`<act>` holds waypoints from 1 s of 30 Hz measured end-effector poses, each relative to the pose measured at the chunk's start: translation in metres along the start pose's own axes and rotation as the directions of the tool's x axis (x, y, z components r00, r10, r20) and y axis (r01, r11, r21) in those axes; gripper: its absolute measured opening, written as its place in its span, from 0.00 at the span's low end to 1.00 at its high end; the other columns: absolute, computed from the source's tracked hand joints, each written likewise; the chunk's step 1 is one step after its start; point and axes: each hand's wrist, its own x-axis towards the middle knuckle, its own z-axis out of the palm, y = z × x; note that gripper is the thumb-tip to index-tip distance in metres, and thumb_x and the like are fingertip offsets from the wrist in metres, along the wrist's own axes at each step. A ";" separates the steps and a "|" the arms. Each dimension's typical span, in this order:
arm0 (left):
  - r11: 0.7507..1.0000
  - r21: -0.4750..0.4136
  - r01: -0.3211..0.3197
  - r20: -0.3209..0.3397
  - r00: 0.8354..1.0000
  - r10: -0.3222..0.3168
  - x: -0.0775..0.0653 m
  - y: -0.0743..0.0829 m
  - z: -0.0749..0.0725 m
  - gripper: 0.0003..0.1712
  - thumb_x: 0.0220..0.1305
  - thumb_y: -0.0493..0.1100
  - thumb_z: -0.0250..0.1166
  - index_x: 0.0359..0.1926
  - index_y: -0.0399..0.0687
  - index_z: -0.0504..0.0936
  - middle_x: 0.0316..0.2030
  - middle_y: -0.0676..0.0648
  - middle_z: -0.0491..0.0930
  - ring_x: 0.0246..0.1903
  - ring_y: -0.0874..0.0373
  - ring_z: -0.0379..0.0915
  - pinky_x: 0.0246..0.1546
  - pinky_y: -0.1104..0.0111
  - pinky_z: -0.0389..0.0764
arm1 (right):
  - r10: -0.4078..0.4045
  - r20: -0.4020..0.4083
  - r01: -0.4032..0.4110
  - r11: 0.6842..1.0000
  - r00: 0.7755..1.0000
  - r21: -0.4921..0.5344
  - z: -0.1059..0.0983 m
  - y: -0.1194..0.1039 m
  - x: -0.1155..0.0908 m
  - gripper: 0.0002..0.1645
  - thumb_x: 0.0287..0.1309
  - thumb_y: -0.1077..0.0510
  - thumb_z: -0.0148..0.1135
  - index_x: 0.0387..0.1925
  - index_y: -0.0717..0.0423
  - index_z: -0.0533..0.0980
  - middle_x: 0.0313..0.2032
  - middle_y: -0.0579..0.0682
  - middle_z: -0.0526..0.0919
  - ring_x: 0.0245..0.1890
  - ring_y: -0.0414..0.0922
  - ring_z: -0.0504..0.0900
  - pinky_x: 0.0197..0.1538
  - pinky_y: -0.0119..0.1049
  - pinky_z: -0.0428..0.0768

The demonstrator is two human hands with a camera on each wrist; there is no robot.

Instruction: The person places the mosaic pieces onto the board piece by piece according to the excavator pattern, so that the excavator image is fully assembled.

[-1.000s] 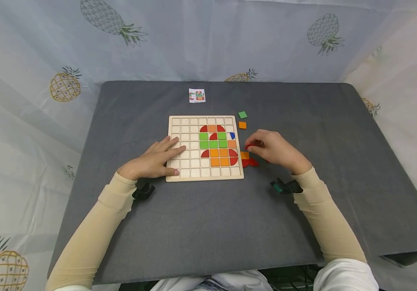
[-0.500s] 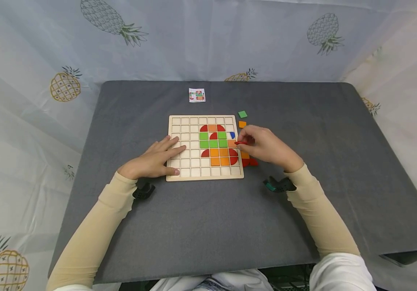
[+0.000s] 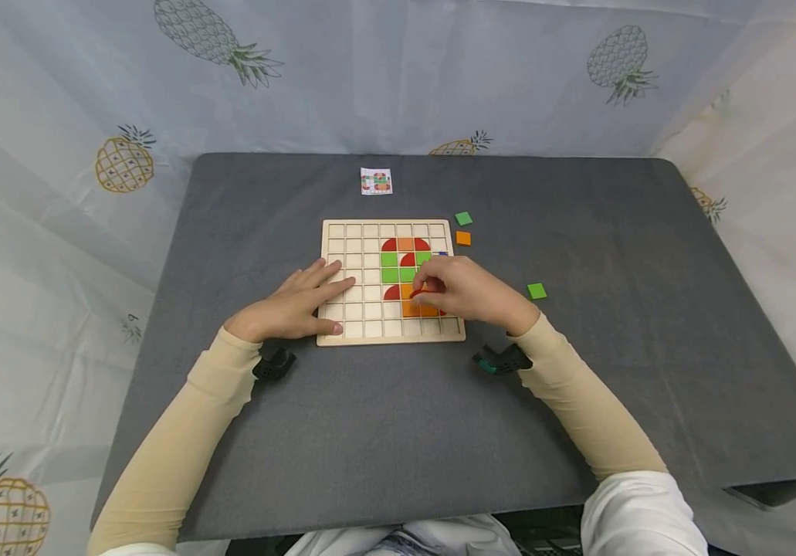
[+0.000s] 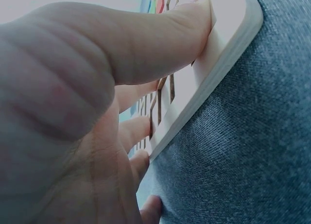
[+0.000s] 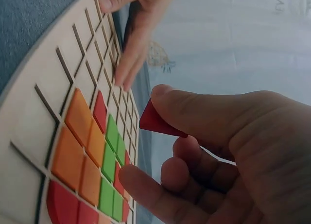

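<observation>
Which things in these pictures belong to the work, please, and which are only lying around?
In the work:
red piece, pinched by right hand
gridded board, under left hand
coloured tiles set in it
probably loose green tiles, orange tile and printed card

Apparently not:
pineapple-print curtain
wrist devices, worn

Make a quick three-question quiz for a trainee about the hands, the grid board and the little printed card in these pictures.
1. True or false: the person's left hand touches the square pale wooden grid board.

2. Which hand holds the small flat red piece?
A. Left
B. Right
C. Neither

3. Where is the small white printed card, compared with the board?

Key
1. True; its thumb and fingers are on the board.
2. B; the right hand pinches it.
3. On the dark grey cloth-covered table, beyond the board's far edge and apart from it.
</observation>
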 end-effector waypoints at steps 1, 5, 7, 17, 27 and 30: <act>1.000 0.002 0.000 0.001 1.000 0.000 0.000 0.000 0.000 0.46 0.66 0.51 0.68 0.79 0.50 0.58 0.81 0.37 0.42 0.81 0.37 0.29 0.77 0.37 0.38 | -0.001 0.008 0.001 1.000 1.000 0.007 0.002 -0.001 0.002 0.07 0.61 0.55 0.72 0.37 0.51 0.81 0.26 0.46 0.75 0.28 0.43 0.70 0.32 0.35 0.70; 1.000 0.008 0.001 0.004 1.000 -0.001 0.001 0.000 0.000 0.46 0.67 0.52 0.68 0.79 0.51 0.57 0.81 0.38 0.42 0.81 0.37 0.29 0.77 0.37 0.39 | -0.012 0.029 0.012 1.000 0.999 0.007 0.013 -0.005 0.009 0.07 0.61 0.55 0.72 0.36 0.50 0.80 0.29 0.45 0.78 0.28 0.42 0.73 0.33 0.34 0.73; 1.000 0.010 -0.001 0.004 1.000 0.001 0.001 0.000 0.000 0.46 0.67 0.52 0.68 0.79 0.51 0.58 0.81 0.38 0.42 0.81 0.37 0.29 0.77 0.37 0.39 | -0.019 0.040 0.019 1.000 0.999 -0.007 0.018 -0.006 0.011 0.07 0.61 0.55 0.72 0.37 0.51 0.81 0.32 0.44 0.80 0.30 0.42 0.74 0.34 0.34 0.75; 1.000 0.004 -0.003 0.002 1.000 0.003 0.000 0.000 0.000 0.46 0.67 0.52 0.68 0.79 0.51 0.58 0.81 0.37 0.42 0.81 0.37 0.29 0.77 0.36 0.39 | -0.037 0.052 0.044 0.991 0.998 -0.128 0.038 -0.013 0.021 0.05 0.64 0.57 0.68 0.40 0.52 0.81 0.36 0.45 0.82 0.35 0.42 0.76 0.39 0.33 0.77; 1.000 0.006 -0.006 -0.002 1.000 0.006 -0.001 0.000 0.000 0.45 0.67 0.51 0.68 0.79 0.51 0.58 0.81 0.38 0.43 0.81 0.37 0.30 0.77 0.36 0.39 | 0.003 0.122 0.011 0.993 0.993 -0.122 0.047 -0.014 0.024 0.07 0.64 0.56 0.67 0.42 0.50 0.79 0.32 0.45 0.79 0.33 0.42 0.75 0.35 0.32 0.75; 1.000 0.002 -0.004 -0.003 1.000 0.004 -0.001 0.000 -0.001 0.45 0.67 0.51 0.68 0.79 0.51 0.58 0.81 0.38 0.43 0.81 0.37 0.30 0.77 0.36 0.39 | 0.013 0.151 0.005 0.992 0.988 -0.123 0.046 -0.015 0.023 0.12 0.63 0.53 0.68 0.46 0.50 0.79 0.33 0.45 0.79 0.32 0.42 0.75 0.34 0.32 0.74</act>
